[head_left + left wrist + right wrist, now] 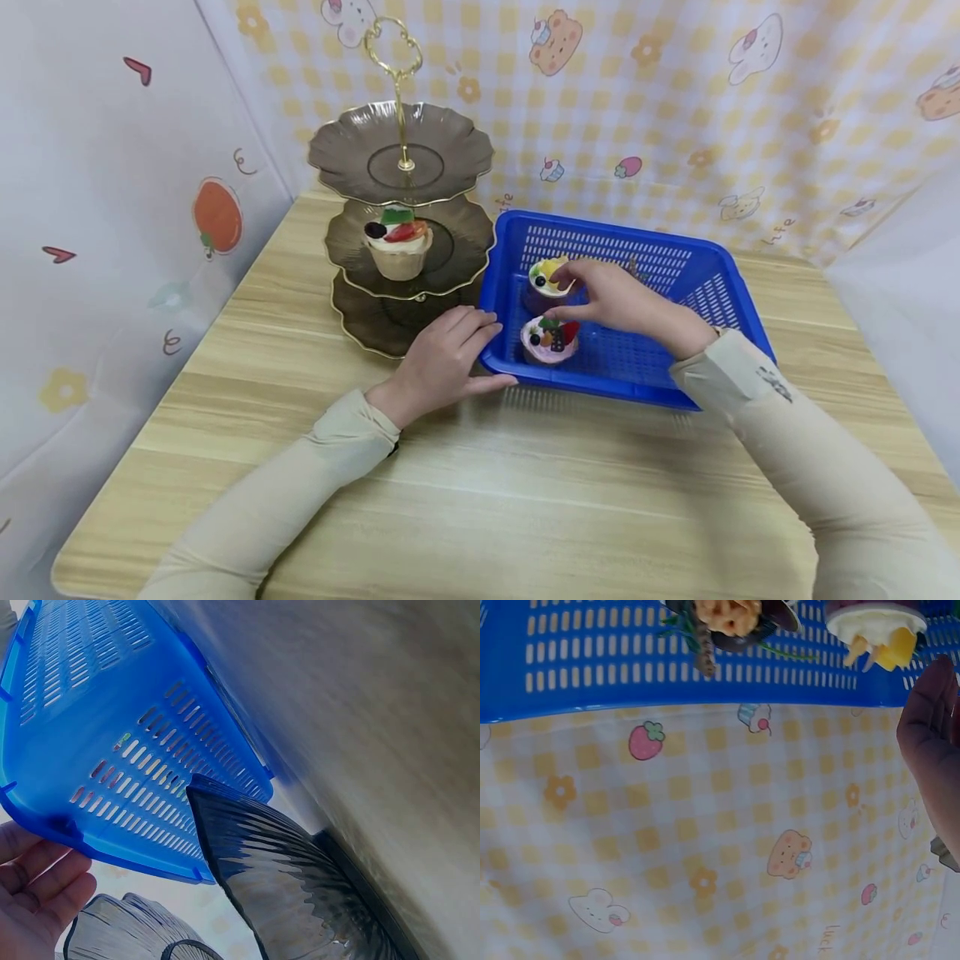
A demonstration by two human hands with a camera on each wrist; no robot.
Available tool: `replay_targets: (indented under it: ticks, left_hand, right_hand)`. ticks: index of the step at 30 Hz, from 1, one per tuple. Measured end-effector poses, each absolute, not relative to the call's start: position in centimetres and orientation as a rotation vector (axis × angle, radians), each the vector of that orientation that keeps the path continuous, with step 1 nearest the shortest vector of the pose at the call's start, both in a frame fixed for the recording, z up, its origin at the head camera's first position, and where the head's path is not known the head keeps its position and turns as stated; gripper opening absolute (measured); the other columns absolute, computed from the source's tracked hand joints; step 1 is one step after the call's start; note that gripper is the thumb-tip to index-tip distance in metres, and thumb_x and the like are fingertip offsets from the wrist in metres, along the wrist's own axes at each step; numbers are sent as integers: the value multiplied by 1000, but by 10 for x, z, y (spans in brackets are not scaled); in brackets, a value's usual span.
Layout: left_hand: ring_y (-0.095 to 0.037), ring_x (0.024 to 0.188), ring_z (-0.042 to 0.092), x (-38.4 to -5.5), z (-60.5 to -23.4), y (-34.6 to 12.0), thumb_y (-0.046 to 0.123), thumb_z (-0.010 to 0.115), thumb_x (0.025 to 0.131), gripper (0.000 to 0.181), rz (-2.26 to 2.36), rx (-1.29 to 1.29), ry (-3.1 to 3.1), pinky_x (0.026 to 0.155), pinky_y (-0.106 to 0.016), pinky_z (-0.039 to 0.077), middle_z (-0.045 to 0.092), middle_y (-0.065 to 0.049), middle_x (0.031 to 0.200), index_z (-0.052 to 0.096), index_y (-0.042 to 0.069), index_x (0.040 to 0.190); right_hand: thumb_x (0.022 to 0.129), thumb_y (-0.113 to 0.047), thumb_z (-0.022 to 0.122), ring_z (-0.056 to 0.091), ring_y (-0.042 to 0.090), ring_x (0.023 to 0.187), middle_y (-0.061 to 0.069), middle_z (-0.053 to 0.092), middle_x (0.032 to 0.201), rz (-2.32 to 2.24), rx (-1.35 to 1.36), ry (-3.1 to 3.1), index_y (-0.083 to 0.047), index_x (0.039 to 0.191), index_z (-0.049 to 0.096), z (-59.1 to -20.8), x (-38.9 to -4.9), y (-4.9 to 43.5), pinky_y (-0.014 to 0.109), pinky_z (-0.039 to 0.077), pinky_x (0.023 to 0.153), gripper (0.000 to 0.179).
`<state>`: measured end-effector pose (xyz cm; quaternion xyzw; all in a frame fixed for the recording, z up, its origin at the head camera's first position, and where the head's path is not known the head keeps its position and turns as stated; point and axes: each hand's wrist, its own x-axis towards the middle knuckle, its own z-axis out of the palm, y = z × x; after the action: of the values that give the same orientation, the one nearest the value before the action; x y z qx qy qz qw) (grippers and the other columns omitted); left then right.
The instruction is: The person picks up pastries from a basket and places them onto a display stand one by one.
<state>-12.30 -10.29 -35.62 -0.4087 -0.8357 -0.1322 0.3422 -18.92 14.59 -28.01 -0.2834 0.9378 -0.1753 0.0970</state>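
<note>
My left hand holds the left front corner of a blue plastic basket, fingers on the side rim and thumb along the front. In the left wrist view, its fingertips meet the rim. Inside the basket, my right hand hovers over two cupcakes with thumb and fingers spread apart. The rear cupcake has yellow fruit on white cream; the front cupcake carries a strawberry, a dark berry and a chocolate piece. Whether the right fingers touch either one cannot be told.
A three-tier brown stand with a gold handle stands left of the basket. On its middle tier sits a fruit-topped cupcake. Another dessert with a nut-like topping lies in the basket. A patterned cloth hangs behind the wooden table.
</note>
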Motion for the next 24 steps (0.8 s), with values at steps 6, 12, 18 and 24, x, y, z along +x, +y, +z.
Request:
replay_targets:
  ticks: [6,12,18,24]
  left_hand:
    - [-23,99,64,-124,-355,-103,58,81,65,70,-340,-1063,-2177,95,-34,52,71,-12,105,72,0,104]
    - [-23,99,64,-123,-354,-103,57,80,66,70,-340,-1063,-2178,95,-34,51,71,-11,105,72,0,104]
    - [-23,99,64,-123,-355,-103,57,80,65,69,-340,-1064,-2175,95,-34,51,71,-12,105,72,0,104]
    - [-23,100,64,-123,-355,-104,58,79,67,69,-336,-1068,-2180,96,-34,51,71,-11,105,72,0,105]
  right_hand:
    - [83,-37,74,61,27,94,16,67,107,-476,-843,2771,1,118,62,-287,-189,157,43,52,87,54]
    - [79,-33,78,59,23,81,15,67,100,-511,-884,2714,1,115,64,-297,-189,164,37,50,75,52]
    - [77,-34,79,63,24,95,17,67,109,-494,-912,2653,2,121,60,-306,-190,168,41,53,84,60]
    - [76,-33,80,62,23,99,16,65,115,-489,-913,2599,3,123,57,-312,-191,168,42,52,90,64]
